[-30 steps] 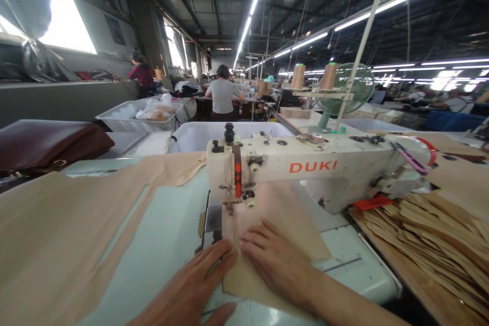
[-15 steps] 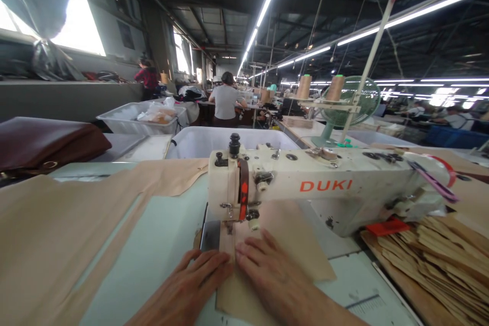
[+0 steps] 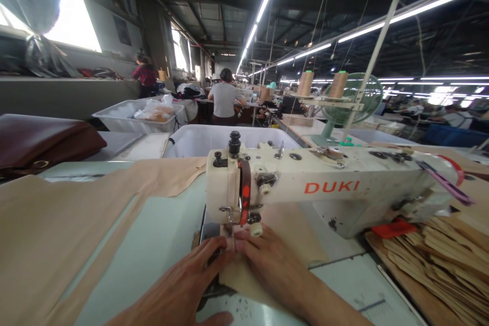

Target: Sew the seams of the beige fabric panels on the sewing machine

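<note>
Right at the presser foot of the white sewing machine (image 3: pixel 267 178) lies a beige fabric piece (image 3: pixel 239 280), part of it behind the needle area under the arm. My left hand (image 3: pixel 191 275) rests on its left edge, fingers bent and apart, tips close to the foot. My right hand (image 3: pixel 271 265) lies palm down across the fabric, fingers stretched toward the foot and partly hidden behind a knob. The fingertips of both hands are near each other at the stitching line.
A large beige sheet (image 3: pixel 57 224) covers the left of the table. Stacked beige strips (image 3: pixel 446 265) and a red piece (image 3: pixel 393 229) lie at right. A brown bag (image 3: pixel 46 142), a white bin (image 3: pixel 237 135), thread cones (image 3: pixel 305 84) and a seated person (image 3: pixel 224 97) are farther back.
Both hands have moved forward, closer to the presser foot. The fabric has advanced under the machine, and less of it shows in front. My view has shifted slightly.
</note>
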A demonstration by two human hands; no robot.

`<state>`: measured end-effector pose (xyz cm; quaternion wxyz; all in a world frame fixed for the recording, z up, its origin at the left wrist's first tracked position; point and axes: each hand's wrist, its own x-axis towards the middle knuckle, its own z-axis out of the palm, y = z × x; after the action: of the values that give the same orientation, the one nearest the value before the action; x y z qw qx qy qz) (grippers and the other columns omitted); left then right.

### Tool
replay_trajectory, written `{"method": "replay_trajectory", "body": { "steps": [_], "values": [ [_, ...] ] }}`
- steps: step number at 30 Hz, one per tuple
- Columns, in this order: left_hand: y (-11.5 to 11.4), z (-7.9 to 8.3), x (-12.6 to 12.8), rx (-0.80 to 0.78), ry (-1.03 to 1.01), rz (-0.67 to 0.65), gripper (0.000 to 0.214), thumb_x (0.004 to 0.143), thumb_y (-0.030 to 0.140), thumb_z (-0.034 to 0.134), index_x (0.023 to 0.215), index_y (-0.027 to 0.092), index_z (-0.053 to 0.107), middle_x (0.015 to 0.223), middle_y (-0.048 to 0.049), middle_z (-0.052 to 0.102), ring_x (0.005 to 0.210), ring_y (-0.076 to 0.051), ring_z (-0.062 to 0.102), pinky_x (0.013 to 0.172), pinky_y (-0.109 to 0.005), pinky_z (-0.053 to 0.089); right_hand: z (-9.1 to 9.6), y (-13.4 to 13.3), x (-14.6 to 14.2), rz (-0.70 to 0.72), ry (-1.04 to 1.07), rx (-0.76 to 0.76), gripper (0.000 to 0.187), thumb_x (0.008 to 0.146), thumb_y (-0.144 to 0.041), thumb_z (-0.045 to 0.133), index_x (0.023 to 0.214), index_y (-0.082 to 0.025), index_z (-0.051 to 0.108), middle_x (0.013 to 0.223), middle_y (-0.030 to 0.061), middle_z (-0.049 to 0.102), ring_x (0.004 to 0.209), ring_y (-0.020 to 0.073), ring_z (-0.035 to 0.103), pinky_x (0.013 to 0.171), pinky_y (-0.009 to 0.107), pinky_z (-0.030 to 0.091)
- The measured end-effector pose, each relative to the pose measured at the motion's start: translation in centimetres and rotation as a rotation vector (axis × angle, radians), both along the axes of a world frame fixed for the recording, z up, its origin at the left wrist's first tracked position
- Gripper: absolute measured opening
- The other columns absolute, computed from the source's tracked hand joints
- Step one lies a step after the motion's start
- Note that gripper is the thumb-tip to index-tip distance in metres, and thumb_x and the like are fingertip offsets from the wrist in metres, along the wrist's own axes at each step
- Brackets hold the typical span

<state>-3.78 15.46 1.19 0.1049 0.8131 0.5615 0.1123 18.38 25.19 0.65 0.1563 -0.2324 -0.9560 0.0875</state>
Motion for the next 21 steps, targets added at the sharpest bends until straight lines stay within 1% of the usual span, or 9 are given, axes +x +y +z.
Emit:
{"method": "replay_trajectory", "body": {
  "steps": [2, 4, 7, 10, 12, 16, 19, 21],
  "values": [
    [0.1, 0.3, 0.2, 0.031, 0.004, -0.004, 0.078, 0.08, 0.043, 0.071, 0.149, 0.027, 0.04, 0.151, -0.0145, 0.043, 0.132, -0.039, 0.047, 0.103, -0.056, 0.045, -0.1, 0.1, -0.2, -0.012, 0.024, -0.015, 0.03, 0.1, -0.019, 0.049, 0.128, -0.026, 0.056, 0.129, 0.0021, 0.062, 0.125, 0.0206, 0.051, 0.115, 0.043, 0.034],
    [0.2, 0.7, 0.3, 0.082, -0.002, -0.014, 0.075, 0.079, 0.044, 0.071, 0.147, 0.027, 0.044, 0.147, -0.0131, 0.049, 0.131, -0.04, 0.048, 0.105, -0.058, 0.043, -0.1, 0.2, -0.3, -0.024, 0.029, -0.014, 0.031, 0.101, -0.019, 0.047, 0.13, -0.026, 0.056, 0.126, 0.003, 0.064, 0.124, 0.0211, 0.052, 0.114, 0.043, 0.036],
    [0.3, 1.0, 0.4, 0.129, -0.023, -0.031, 0.071, 0.078, 0.043, 0.073, 0.143, 0.028, 0.049, 0.143, -0.0094, 0.054, 0.131, -0.037, 0.049, 0.107, -0.056, 0.043, -0.1, 0.2, -0.5, -0.031, 0.022, 0.004, 0.033, 0.101, -0.019, 0.047, 0.131, -0.028, 0.056, 0.125, 0.0028, 0.065, 0.123, 0.0213, 0.053, 0.114, 0.044, 0.035],
    [0.3, 0.6, 0.1, 0.155, -0.057, -0.023, 0.072, 0.076, 0.041, 0.074, 0.142, 0.029, 0.05, 0.142, -0.0087, 0.054, 0.13, -0.035, 0.05, 0.107, -0.051, 0.045, -0.3, 0.3, -0.5, -0.039, 0.019, 0.017, 0.034, 0.101, -0.02, 0.049, 0.132, -0.031, 0.055, 0.127, 0.0017, 0.065, 0.122, 0.0207, 0.055, 0.117, 0.046, 0.03],
    [0.5, 0.1, -0.1, 0.165, -0.069, -0.014, 0.074, 0.076, 0.042, 0.074, 0.144, 0.029, 0.047, 0.144, -0.0091, 0.052, 0.131, -0.036, 0.049, 0.108, -0.051, 0.044, -0.4, 0.4, -0.5, -0.046, 0.024, 0.025, 0.034, 0.101, -0.02, 0.049, 0.133, -0.032, 0.055, 0.13, 0.0009, 0.064, 0.122, 0.0207, 0.056, 0.117, 0.047, 0.028],
    [0.9, -0.1, -0.3, 0.156, -0.066, -0.01, 0.075, 0.078, 0.042, 0.073, 0.146, 0.029, 0.044, 0.146, -0.0086, 0.049, 0.135, -0.037, 0.044, 0.109, -0.054, 0.043, -0.6, 0.9, -0.4, -0.038, 0.052, 0.02, 0.034, 0.101, -0.02, 0.047, 0.133, -0.032, 0.055, 0.134, -0.0005, 0.061, 0.124, 0.0209, 0.055, 0.116, 0.046, 0.031],
    [1.3, 0.1, -0.4, 0.208, -0.073, -0.048, 0.072, 0.079, 0.043, 0.072, 0.145, 0.029, 0.045, 0.144, -0.009, 0.051, 0.134, -0.036, 0.045, 0.11, -0.055, 0.04, -0.6, 1.1, -0.4, -0.026, 0.086, 0.0, 0.034, 0.1, -0.02, 0.049, 0.131, -0.03, 0.058, 0.132, -0.0002, 0.062, 0.121, 0.0199, 0.057, 0.114, 0.04, 0.036],
    [1.4, 0.3, -0.4, 0.236, -0.084, -0.069, 0.068, 0.08, 0.044, 0.072, 0.142, 0.029, 0.047, 0.142, -0.0088, 0.052, 0.132, -0.035, 0.047, 0.111, -0.053, 0.039, -0.5, 1.1, -0.4, -0.035, 0.118, -0.018, 0.034, 0.1, -0.02, 0.05, 0.131, -0.029, 0.059, 0.131, -0.0001, 0.063, 0.121, 0.0188, 0.057, 0.111, 0.036, 0.039]
  ]
}}
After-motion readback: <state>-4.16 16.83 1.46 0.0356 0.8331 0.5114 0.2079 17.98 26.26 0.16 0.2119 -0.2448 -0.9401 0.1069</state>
